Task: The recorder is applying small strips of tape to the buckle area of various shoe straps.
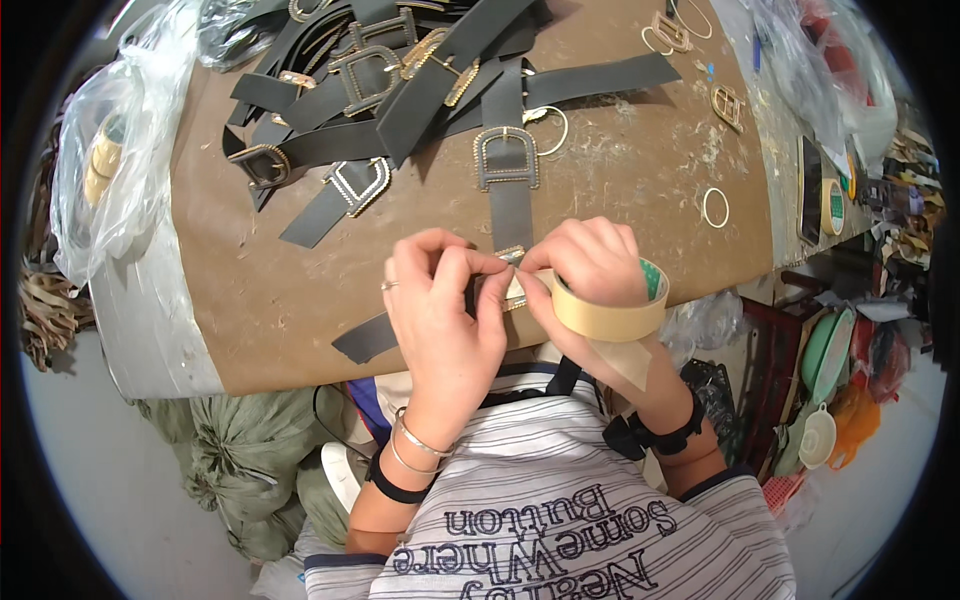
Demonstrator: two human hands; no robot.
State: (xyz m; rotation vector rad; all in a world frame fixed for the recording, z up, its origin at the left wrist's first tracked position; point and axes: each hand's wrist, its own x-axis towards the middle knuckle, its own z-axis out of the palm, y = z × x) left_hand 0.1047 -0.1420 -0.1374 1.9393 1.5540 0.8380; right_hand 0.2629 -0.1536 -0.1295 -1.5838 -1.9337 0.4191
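Note:
My left hand (440,305) and my right hand (590,262) meet at the table's near edge, thumbs and fingertips pinched together over a small piece of pale masking tape (515,291). The tape lies across a buckle with a sparkling edge (511,253), mostly hidden by my fingers. A roll of masking tape (608,320) is looped around my right hand, its loose end hanging toward my forearm. From under my left hand a dark belt strap (367,339) sticks out to the left. Just beyond my hands, another belt carries a beaded D-shaped buckle (507,158).
A pile of dark belts with buckles (370,80) covers the far part of the brown table (640,190). White rings (715,207) and a loose gold buckle (727,106) lie at right. Plastic bags (130,160) hang over the left edge; a phone (808,190) rests at right.

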